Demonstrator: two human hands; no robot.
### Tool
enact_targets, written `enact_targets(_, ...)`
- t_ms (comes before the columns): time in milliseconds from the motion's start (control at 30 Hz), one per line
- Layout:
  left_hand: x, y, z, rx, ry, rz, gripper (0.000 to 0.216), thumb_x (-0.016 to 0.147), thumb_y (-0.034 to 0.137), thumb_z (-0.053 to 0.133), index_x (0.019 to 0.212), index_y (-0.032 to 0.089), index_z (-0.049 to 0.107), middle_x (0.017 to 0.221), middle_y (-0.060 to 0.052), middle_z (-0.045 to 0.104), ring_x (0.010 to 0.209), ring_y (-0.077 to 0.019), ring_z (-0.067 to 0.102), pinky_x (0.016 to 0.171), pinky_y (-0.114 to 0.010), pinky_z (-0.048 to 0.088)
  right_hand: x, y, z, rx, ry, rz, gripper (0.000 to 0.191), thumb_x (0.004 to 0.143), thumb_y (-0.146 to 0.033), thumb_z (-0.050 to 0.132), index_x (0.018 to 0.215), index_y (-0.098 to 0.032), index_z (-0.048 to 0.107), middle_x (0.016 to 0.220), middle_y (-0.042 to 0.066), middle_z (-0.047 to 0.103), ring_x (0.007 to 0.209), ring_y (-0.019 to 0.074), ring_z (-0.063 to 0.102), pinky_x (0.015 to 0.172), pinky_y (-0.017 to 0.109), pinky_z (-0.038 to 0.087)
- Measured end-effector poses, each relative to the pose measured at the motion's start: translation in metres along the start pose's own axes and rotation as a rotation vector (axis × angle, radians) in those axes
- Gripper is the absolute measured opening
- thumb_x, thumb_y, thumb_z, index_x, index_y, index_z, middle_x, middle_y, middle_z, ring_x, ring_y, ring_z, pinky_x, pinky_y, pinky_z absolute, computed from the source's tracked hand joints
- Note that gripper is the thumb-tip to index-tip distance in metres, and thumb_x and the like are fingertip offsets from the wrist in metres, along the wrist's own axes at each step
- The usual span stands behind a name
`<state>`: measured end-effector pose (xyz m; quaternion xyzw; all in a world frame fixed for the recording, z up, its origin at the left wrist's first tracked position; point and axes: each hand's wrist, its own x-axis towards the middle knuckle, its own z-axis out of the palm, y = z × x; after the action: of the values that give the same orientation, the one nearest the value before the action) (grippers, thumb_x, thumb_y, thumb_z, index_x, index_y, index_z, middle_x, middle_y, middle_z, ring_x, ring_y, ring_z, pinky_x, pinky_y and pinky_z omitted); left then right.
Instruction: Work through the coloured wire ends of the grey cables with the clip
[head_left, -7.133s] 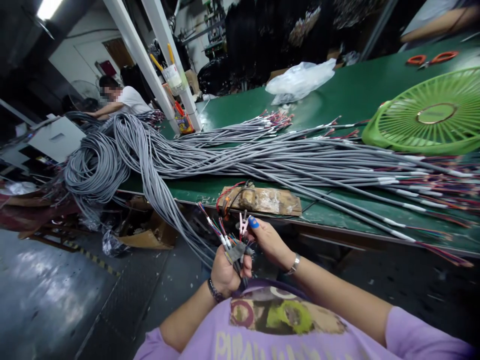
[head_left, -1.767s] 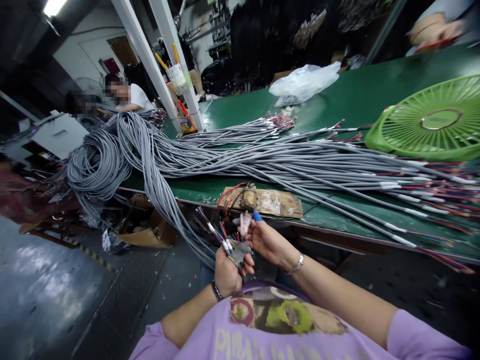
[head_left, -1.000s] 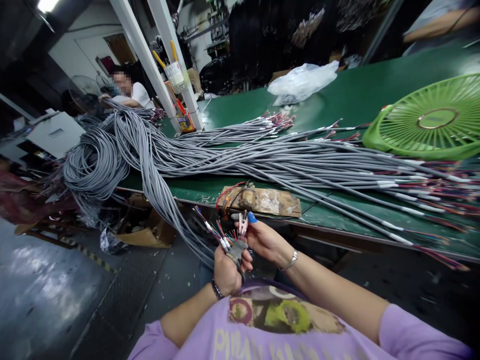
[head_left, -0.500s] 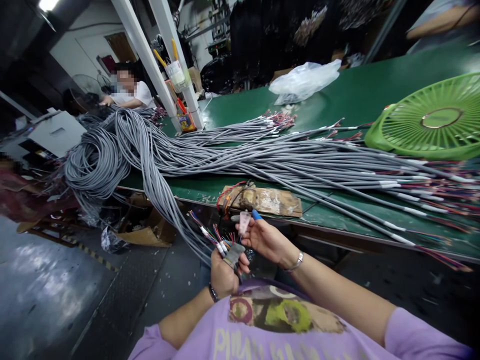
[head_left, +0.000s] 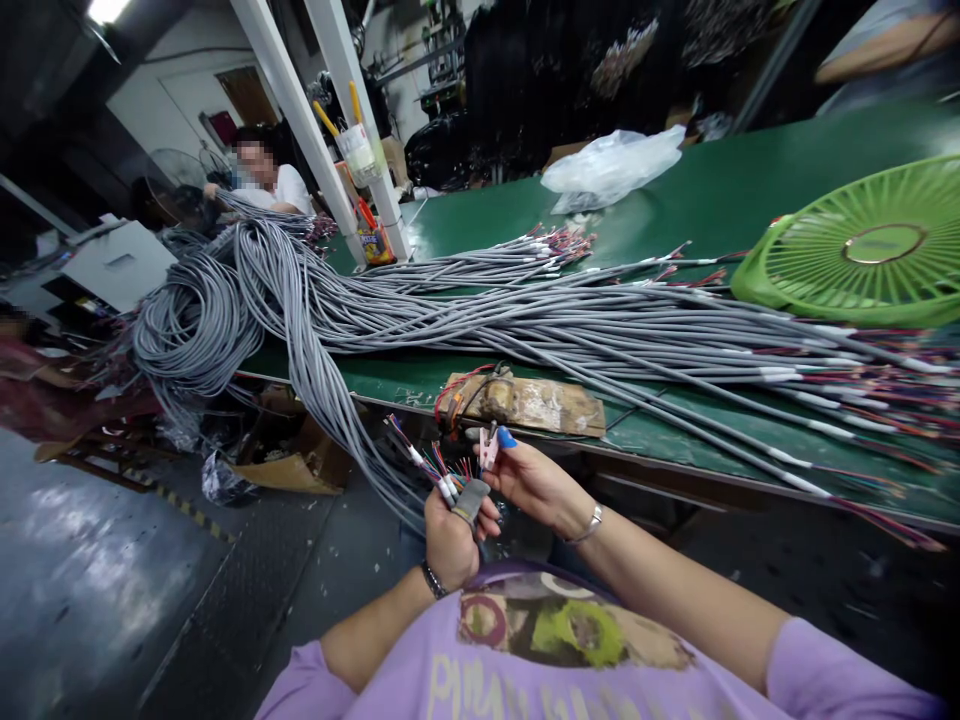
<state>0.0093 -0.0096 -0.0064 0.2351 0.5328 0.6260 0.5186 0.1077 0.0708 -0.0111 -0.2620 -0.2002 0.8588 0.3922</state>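
My left hand (head_left: 450, 545) is closed around several grey cables (head_left: 446, 488), whose white-banded ends and thin coloured wires fan out above the fist. A grey wrap (head_left: 471, 500) covers the thumb of that hand. Just to the right, my right hand (head_left: 536, 485) pinches a small pale pink clip (head_left: 488, 450), shaped like a clothes peg, close to the wire tips. Something blue (head_left: 507, 438) covers one fingertip of the right hand. Whether the clip touches any wire, I cannot tell.
Long grey cables (head_left: 525, 325) lie along the green table (head_left: 465, 215). At its near edge is a wooden block (head_left: 562, 405) with wires. A green fan (head_left: 885, 245) stands right, a plastic bag (head_left: 611, 168) behind. A co-worker (head_left: 289, 190) handles cables at the far left.
The pale pink clip has turned in my right fingers, and its two legs now show. My left hand keeps its grip on the cables. The co-worker's arm has shifted.
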Motion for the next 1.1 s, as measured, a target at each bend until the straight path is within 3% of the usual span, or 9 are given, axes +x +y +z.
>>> enact_targets(200,0.000,-0.002,0.000,0.021,-0.011,-0.002,0.034,0.065,0.045,0.071,0.069,0.015,0.055,0.050,0.000,0.061,0.034,-0.0082,0.050,0.033,-0.017,0.025,0.000,0.001,0.003,0.032,0.048,-0.009,0.023,0.068,-0.036,0.076,0.080,-0.018,0.067,0.072,0.000,0.065,0.062,0.0102,0.054,0.059,0.023,0.044)
enact_targets(533,-0.002,-0.002,-0.004,0.033,-0.022,0.030,0.032,0.067,0.044,0.069,0.065,0.015,0.057,0.049,-0.001,0.061,0.034,-0.0084,0.051,0.034,-0.018,0.025,-0.004,0.005,-0.006,0.020,-0.035,0.011,0.028,0.071,-0.044,0.072,0.078,-0.018,0.063,0.072,0.002,0.064,0.062,0.0118,0.056,0.058,0.024,0.046)
enact_targets(767,-0.001,-0.010,-0.011,0.114,-0.039,0.027,0.038,0.067,0.050,0.069,0.066,0.014,0.056,0.048,0.000,0.060,0.032,-0.0073,0.048,0.033,-0.017,0.025,-0.027,0.012,0.000,-0.251,-0.337,0.032,0.029,0.080,-0.043,0.062,0.072,-0.018,0.048,0.052,-0.001,0.058,0.045,0.0160,0.057,0.051,0.031,0.045)
enact_targets(967,0.000,-0.018,-0.020,0.247,-0.200,-0.036,0.037,0.071,0.050,0.066,0.065,0.014,0.057,0.048,-0.001,0.061,0.033,-0.0083,0.049,0.033,-0.018,0.028,-0.029,0.009,0.004,-0.428,-0.259,0.040,0.030,0.073,-0.041,0.069,0.075,-0.017,0.052,0.045,-0.003,0.055,0.039,0.0133,0.053,0.045,0.025,0.040)
enact_targets(1100,-0.001,-0.019,-0.022,0.199,-0.152,0.003,0.037,0.071,0.049,0.066,0.062,0.014,0.057,0.047,-0.002,0.061,0.033,-0.0088,0.050,0.033,-0.018,0.028,-0.028,0.014,0.001,-0.362,-0.257,0.065,0.029,0.074,-0.042,0.067,0.073,-0.018,0.051,0.046,-0.004,0.054,0.040,0.0139,0.053,0.047,0.028,0.041)
